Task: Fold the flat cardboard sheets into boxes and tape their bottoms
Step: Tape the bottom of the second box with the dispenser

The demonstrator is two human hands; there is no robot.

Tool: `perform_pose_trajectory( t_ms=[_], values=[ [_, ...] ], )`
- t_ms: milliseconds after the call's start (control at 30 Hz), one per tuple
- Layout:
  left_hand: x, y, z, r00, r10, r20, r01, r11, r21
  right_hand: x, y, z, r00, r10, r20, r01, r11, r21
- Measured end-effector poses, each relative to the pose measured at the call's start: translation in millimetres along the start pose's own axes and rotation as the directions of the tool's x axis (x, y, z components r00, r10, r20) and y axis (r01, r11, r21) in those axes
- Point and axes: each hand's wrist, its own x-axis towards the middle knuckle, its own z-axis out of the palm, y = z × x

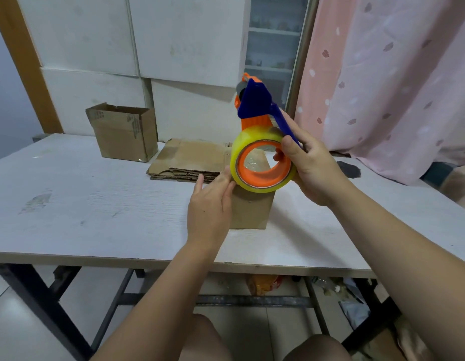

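Note:
My right hand grips a blue and orange tape dispenser by its blue handle, raised above the table. Its roll of clear yellowish tape faces me. Below the roll stands a small folded cardboard box, partly hidden by the roll and my hands. My left hand lies with straight fingers against the box's left side, fingertips touching the edge of the roll. A stack of flat cardboard sheets lies behind the box.
An open folded box stands at the back left of the white table. White panels lean against the wall behind. A pink curtain hangs at the right. Litter lies on the floor under the table.

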Motion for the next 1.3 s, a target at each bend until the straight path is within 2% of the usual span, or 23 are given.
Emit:
perform_pose_trajectory(
  t_ms=[100, 267, 500, 733, 967, 1133, 1300],
  values=[
    [1.3, -4.7, 1.1, 0.989, 0.145, -0.002, -0.144, 0.982, 0.123, 9.7, -7.9, -6.5, 0.999, -0.011, 0.053, 0.013, 0.999, -0.052],
    [5.3, -12.5, 1.1, 0.934, 0.335, 0.126, -0.354, 0.915, 0.195, 23.1, -21.0, -20.1, 0.986, 0.016, 0.168, 0.014, 0.984, -0.179],
    [12.2, -23.1, -6.1, 0.856, 0.49, 0.165, -0.516, 0.829, 0.214, 30.9, -28.8, -42.3, 0.952, 0.059, 0.299, 0.023, 0.965, -0.261],
    [10.3, -21.3, -8.0, 0.848, 0.496, 0.185, -0.529, 0.81, 0.252, 24.8, -26.0, -68.3, 0.937, 0.064, 0.343, 0.047, 0.95, -0.308],
    [12.3, -19.1, -8.5, 0.833, 0.516, 0.2, -0.553, 0.792, 0.26, 16.5, -8.1, -84.6, 0.943, 0.036, 0.33, 0.034, 0.978, -0.205],
    [11.5, -20.6, -10.3, 0.838, 0.493, 0.233, -0.543, 0.794, 0.273, 14.4, 0.5, -89.7, 0.943, 0.015, 0.332, 0.054, 0.979, -0.195],
    [11.0, -18.7, -8.6, 0.837, 0.496, 0.234, -0.546, 0.79, 0.278, 9.2, 22.0, -96.3, 0.963, 0.003, 0.269, 0.037, 0.989, -0.144]
  ],
)
